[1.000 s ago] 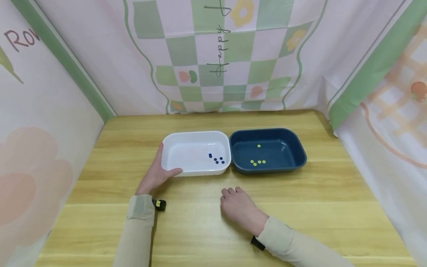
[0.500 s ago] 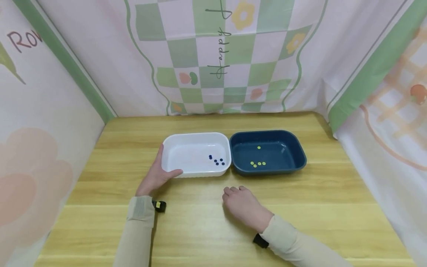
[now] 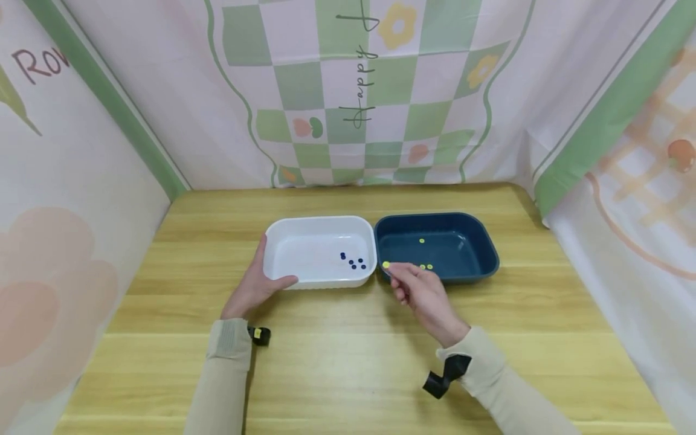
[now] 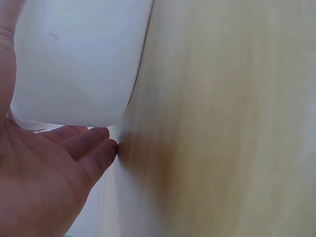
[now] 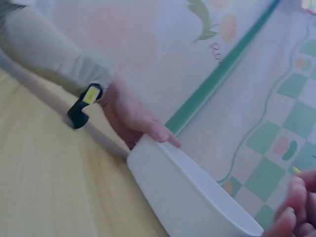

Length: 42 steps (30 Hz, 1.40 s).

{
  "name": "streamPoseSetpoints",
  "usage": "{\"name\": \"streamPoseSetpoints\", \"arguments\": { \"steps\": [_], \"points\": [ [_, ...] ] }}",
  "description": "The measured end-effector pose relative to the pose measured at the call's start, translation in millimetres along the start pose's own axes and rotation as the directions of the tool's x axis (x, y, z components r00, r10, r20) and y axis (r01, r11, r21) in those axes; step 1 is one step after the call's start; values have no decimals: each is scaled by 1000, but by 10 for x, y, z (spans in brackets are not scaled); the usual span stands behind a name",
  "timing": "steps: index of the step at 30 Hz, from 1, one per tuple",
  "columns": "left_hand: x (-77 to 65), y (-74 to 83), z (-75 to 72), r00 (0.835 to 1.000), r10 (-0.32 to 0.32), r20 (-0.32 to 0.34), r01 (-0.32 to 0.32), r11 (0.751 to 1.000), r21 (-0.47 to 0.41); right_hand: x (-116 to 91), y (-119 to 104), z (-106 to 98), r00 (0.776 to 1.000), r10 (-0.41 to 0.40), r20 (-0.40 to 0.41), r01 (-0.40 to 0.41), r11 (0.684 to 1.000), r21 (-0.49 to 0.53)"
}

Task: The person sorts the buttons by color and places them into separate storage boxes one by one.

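My left hand [image 3: 254, 286] rests against the left end of a white basin [image 3: 304, 281], fingers along its end and thumb along the front. In the left wrist view, the left hand's fingers [image 4: 94, 153] look fairly straight. My right hand [image 3: 429, 302] pinches a small yellow button [image 3: 386, 264] between thumb and forefinger, above the near-left rim of a dark blue basin [image 3: 467, 277]. Several small dark blue buttons [image 3: 353, 263] lie in the white basin's right part. Yellow buttons [image 3: 426, 266] lie in the blue basin, some hidden by the right hand.
Both basins stand side by side on a wood-grain table [image 3: 326, 362]. A patterned curtain [image 3: 348, 90] hangs behind, with more cloth at both sides. Each wrist wears a black strap, such as the left strap [image 3: 260, 335].
My right hand has risen from the table in front of the basins and moved forward and right, turning so that a pinched yellow button shows. The left hand keeps its place.
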<state>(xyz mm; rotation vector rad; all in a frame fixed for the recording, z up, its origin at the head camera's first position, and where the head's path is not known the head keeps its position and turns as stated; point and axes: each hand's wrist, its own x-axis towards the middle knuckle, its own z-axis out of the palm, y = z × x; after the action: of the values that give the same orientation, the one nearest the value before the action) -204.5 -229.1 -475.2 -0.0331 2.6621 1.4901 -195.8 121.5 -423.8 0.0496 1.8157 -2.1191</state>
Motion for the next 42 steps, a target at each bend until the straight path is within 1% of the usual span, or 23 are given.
{"name": "streamPoseSetpoints", "arguments": {
  "steps": [1, 2, 5, 13, 25, 28, 35, 37, 39, 40, 42],
  "points": [
    [-2, -2, -1, 1000, -3, 0, 3, 1000, -1, 12, -11, -25, 1000, 6, -17, -5, 998, 64],
    [-3, -1, 0, 1000, -6, 1, 6, 1000, -3, 19, -22, -54, 1000, 12, -27, -9, 995, 104],
    [-1, 4, 0, 1000, -12, 3, 12, 1000, -13, 31, -49, -117, 999, 12, -40, -4, 984, 179],
    [1, 3, 5, 1000, -13, -1, 13, 1000, -19, 41, -107, -184, 997, 0, -72, 18, 969, 244],
    [3, 14, 8, 1000, -13, -4, 13, 1000, -16, 38, -147, -280, 997, -2, -75, 29, 929, 369],
    [-4, 24, 10, 1000, -17, -3, 17, 1000, -16, 41, -153, -305, 995, 2, -100, 40, 910, 412],
    [-16, 33, 18, 1000, -4, -3, 4, 1000, -1, 16, -200, -371, 979, 34, -203, 83, 839, 537],
    [-22, 35, 19, 1000, 0, -4, 0, 1000, 6, -1, -215, -380, 976, 31, -218, 96, 831, 549],
    [-22, 35, 20, 1000, 4, -5, -4, 1000, 11, -17, -225, -379, 974, 21, -227, 111, 828, 549],
    [-21, 35, 19, 1000, 5, -6, -5, 1000, 14, -27, -228, -377, 974, 11, -225, 115, 833, 541],
    [-18, 34, 19, 1000, 9, -5, -9, 1000, 18, -38, -226, -376, 977, -8, -212, 116, 857, 502]
  ]
}}
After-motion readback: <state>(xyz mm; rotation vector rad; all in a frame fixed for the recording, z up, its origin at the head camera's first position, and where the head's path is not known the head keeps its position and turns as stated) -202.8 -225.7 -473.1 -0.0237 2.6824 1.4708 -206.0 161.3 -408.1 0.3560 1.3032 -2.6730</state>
